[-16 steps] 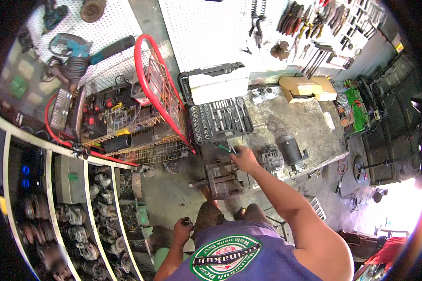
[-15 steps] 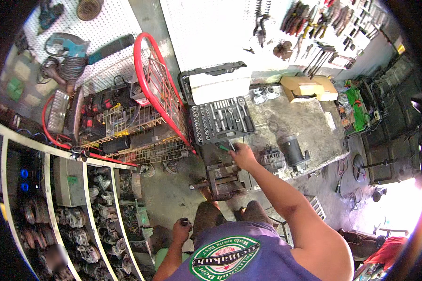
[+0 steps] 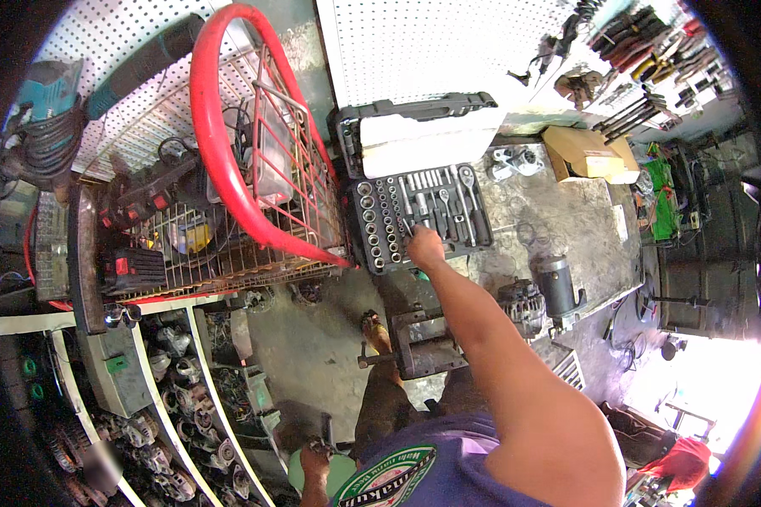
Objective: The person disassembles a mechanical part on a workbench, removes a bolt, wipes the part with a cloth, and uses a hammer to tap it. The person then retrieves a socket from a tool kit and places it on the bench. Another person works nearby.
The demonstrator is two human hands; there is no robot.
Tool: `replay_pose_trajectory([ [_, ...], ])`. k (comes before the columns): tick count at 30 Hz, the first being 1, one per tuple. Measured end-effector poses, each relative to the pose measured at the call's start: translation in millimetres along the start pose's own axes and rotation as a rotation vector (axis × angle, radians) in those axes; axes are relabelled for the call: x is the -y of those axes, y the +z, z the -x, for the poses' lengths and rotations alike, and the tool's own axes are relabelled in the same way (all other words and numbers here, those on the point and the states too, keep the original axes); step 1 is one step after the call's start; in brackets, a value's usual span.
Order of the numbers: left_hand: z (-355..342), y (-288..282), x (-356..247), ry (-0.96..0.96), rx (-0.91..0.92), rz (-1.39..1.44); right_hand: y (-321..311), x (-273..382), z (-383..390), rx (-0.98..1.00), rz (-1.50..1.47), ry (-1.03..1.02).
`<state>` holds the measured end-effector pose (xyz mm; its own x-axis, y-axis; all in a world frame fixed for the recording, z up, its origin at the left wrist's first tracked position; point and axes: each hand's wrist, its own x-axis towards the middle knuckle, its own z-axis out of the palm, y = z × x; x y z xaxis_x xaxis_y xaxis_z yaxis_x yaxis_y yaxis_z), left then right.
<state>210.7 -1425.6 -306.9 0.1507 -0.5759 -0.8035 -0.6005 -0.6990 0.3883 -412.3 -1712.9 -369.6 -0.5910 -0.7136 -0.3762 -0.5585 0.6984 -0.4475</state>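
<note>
My right hand (image 3: pixel 426 248) reaches into an open socket set (image 3: pixel 385 266) at the front of the bench. Its fingers are pinched together among the small sockets (image 3: pixel 395 211); whatever they hold is too small to name. Beside them in the black case lie larger sockets (image 3: pixel 367 215), a ratchet (image 3: pixel 467 176) and other chrome pieces. The case's lid (image 3: pixel 423 139) stands raised behind. Low down near my knee, my left hand (image 3: pixel 315 462) is closed round a small dark object I cannot make out.
A bench vise (image 3: pixel 423 342) sits at the bench's near edge. To the right stand an alternator (image 3: pixel 522 306) and a dark cylindrical motor (image 3: pixel 560 287). A red-rimmed wire cart (image 3: pixel 203 127) is close on the left, above shelves (image 3: pixel 148 363) of used parts. An open cardboard box (image 3: pixel 588 155) lies at the back.
My right hand has moved from the case's front edge in over the small sockets. The view has swung left and nearer the bench. My left hand stays low and closed.
</note>
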Motion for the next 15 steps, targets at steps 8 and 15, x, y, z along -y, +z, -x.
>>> replay_pose_trajectory([
  [8, -3, 25, 58, -0.253, 0.224, 0.539, 4, 16, -5, 0.016, 0.096, 0.090],
  [15, -20, 38, 19, 0.076, 0.036, 0.395, -14, 25, -10, 0.063, -0.006, 0.206],
])
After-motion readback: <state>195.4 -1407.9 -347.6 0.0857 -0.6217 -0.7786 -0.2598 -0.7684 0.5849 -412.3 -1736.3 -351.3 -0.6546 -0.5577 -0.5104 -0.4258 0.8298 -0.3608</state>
